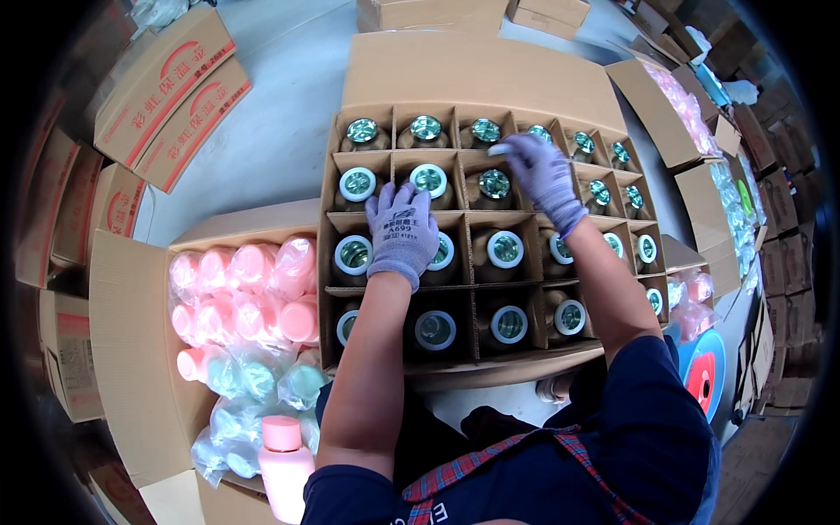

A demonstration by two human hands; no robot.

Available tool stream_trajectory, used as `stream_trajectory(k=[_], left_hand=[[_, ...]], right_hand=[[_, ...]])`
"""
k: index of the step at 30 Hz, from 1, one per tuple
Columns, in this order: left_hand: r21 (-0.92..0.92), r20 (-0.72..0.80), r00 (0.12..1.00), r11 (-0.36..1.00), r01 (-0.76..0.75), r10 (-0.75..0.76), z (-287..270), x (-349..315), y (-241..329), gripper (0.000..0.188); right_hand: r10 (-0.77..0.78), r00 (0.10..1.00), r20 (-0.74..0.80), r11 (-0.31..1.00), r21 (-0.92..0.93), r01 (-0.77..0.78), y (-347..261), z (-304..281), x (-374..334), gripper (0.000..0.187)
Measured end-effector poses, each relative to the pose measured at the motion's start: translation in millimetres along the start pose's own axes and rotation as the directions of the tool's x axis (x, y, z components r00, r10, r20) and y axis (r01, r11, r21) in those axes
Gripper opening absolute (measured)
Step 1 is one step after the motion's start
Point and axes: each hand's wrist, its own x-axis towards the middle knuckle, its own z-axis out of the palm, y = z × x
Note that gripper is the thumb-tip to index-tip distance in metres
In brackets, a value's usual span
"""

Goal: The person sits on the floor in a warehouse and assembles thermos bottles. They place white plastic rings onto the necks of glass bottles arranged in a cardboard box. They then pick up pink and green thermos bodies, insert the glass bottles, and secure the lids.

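A large cardboard box with a grid of cardboard dividers holds several upright glass flask liners with shiny green mouths. Many nearer ones wear white rings; most at the back have none. My left hand, in a lavender-grey knit glove, lies over the dividers left of centre. Its fingers are outstretched, the tips touching a liner's white ring. Gloved likewise, my right hand is raised over the second row, fingers closed on a small white ring seen nearly edge-on, above a ringless liner.
An open carton at the left holds pink and pale green plastic-wrapped bottles, with a pink bottle standing nearest me. Closed cartons are stacked at far left. More open cartons with wrapped items stand at right, near a blue-and-red round object.
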Motion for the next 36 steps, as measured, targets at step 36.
stream_trajectory(k=[36], left_hand=[[-0.212, -0.584, 0.805, 0.977, -0.031, -0.101, -248, -255, 30, 0.032]], right_hand=[[-0.419, 0.847, 0.327, 0.799, -0.311, 0.515, 35, 2, -37, 0.057]])
